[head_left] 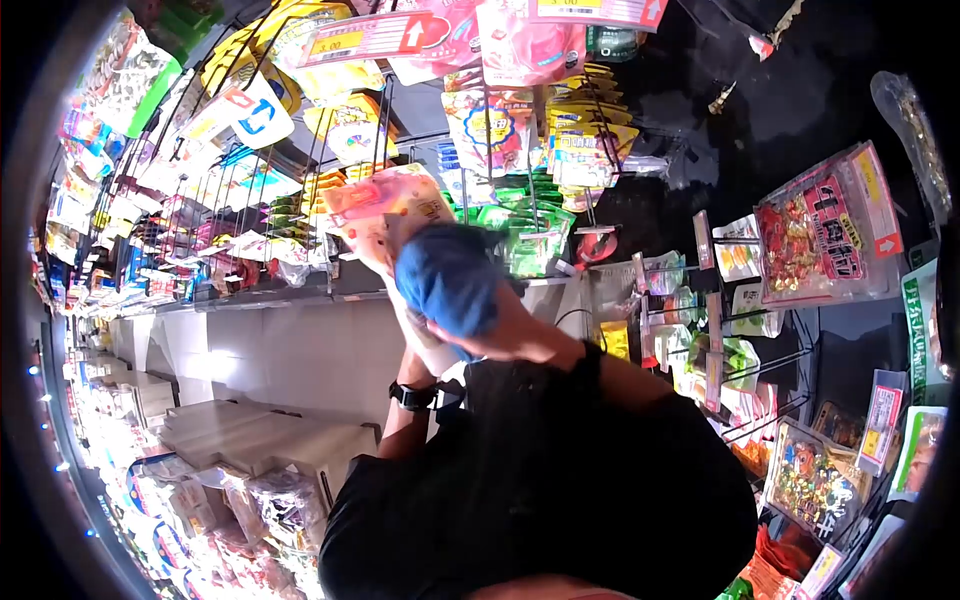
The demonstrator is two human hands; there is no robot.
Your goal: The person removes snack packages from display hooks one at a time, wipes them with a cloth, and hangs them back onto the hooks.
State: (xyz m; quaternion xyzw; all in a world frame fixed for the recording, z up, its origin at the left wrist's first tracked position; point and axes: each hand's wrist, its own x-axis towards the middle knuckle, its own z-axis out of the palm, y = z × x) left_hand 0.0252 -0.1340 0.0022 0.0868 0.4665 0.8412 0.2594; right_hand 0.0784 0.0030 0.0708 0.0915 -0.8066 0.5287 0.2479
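Pink packet (383, 205) — long axis up-left, apparently

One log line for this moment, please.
right hand: gripping blue cloth | cloth: over pink packet | left hand: mostly hidden behind packet

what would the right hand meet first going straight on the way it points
Beyond the blue cloth it holds, the right hand would probably meet the pink-and-cream packet first; blur leaves the depth unclear.

A red price tag (372, 38) reads "3.00" beside an arrow (418, 33).
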